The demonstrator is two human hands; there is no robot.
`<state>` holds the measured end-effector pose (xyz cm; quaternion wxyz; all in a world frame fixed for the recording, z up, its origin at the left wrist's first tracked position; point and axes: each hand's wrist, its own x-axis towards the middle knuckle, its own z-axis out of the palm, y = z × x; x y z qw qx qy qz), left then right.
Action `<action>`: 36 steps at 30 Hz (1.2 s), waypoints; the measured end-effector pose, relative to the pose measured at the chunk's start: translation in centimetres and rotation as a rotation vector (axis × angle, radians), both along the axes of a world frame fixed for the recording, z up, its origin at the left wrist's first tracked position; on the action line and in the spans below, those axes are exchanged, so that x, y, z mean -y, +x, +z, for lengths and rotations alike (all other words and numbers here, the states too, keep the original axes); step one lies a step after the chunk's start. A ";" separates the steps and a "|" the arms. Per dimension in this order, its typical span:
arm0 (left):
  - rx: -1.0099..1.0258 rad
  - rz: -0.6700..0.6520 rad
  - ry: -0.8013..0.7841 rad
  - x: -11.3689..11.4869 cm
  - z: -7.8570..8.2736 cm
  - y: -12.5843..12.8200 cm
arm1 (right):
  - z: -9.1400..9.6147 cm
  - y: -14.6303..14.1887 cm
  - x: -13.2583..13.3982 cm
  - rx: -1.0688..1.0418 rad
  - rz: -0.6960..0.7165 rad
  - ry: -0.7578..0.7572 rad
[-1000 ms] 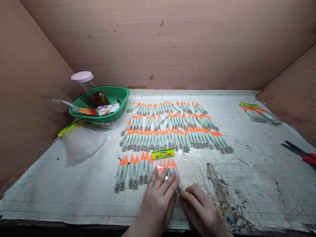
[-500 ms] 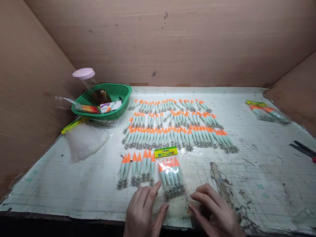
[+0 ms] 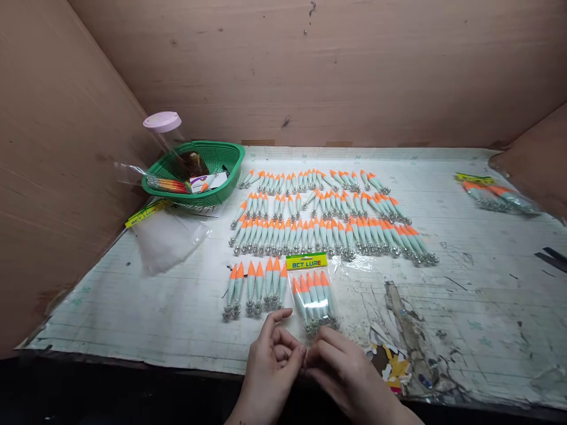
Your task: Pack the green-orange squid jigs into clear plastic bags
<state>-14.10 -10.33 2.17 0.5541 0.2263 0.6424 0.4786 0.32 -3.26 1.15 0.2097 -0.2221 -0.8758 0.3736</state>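
Note:
A clear plastic lure bag [image 3: 313,298] with a yellow and green BCT LURE header lies in front of me, holding several squid jigs with orange heads and pale bodies. At its lower end, my left hand [image 3: 275,361] pinches with thumb and fingers, its index finger raised toward the bag's left side. My right hand [image 3: 343,369] is closed beside it, fingertips meeting the left ones at the bag's bottom edge and covering part of it. The thin film between the fingertips is mostly hidden. Loose squid jigs [image 3: 254,286] lie just left of the bag.
Rows of squid jigs [image 3: 305,233] stretch behind the bag. A green basket [image 3: 233,177] with a lidded jar stands back left, near empty header bags [image 3: 168,239]. A filled lure bag [image 3: 498,193] lies far right, with dark scissor blades [image 3: 551,260] nearer. The table surface is torn [image 3: 403,319] at right front.
Both hands have come together at the bag's lower end, the right moving left; they were apart on either side. The whole view has shifted slightly, and a colourful patch now shows at right front.

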 end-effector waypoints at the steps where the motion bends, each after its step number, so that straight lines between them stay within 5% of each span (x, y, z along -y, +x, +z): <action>1: -0.018 0.003 0.004 0.0 0.0 0.1 | 0.0 -0.1 0.0 0.003 0.011 0.023; 4: -0.111 0.011 0.015 0.1 0.0 0.4 | 0.6 -0.4 0.2 -0.015 0.062 0.061; 7: -0.215 0.037 0.026 0.1 -0.2 0.8 | 1.6 1.1 -0.1 -0.056 0.094 -0.071; 9: -0.270 0.051 0.036 0.2 -0.4 0.9 | 1.8 3.9 -1.0 -0.093 -0.020 -0.228; 11: -0.317 0.036 0.059 0.3 -0.7 0.9 | 1.5 7.9 -2.5 -0.140 -0.293 -0.276; 13: -0.383 -0.009 0.114 0.8 -1.1 0.7 | 0.8 12.1 -4.3 -0.103 -0.610 -0.095; 16: -0.653 -0.117 0.319 1.8 -1.8 -0.6 | 0.1 15.9 -5.9 0.210 -0.898 0.428; 18: -0.932 -0.220 0.519 2.2 -2.1 -1.9 | 0.3 15.5 -5.7 0.285 -0.815 0.656; 22: -1.191 -0.696 0.862 1.3 -2.3 -4.3 | 1.2 9.7 -3.7 0.170 -0.090 0.782; 26: -1.140 -0.980 0.836 -0.2 -2.2 -5.1 | 1.5 5.0 -2.8 0.011 0.180 0.674; 28: -1.154 -0.938 0.852 -0.5 -2.2 -5.0 | 1.0 4.6 -2.9 -0.044 0.189 0.562; 32: -1.139 -0.606 0.885 0.2 -2.5 -4.2 | -0.5 5.3 -2.6 -0.145 0.135 0.357; 36: -1.082 -0.303 0.698 0.8 -2.4 -1.8 | -1.4 4.9 -1.0 -0.118 -0.129 0.174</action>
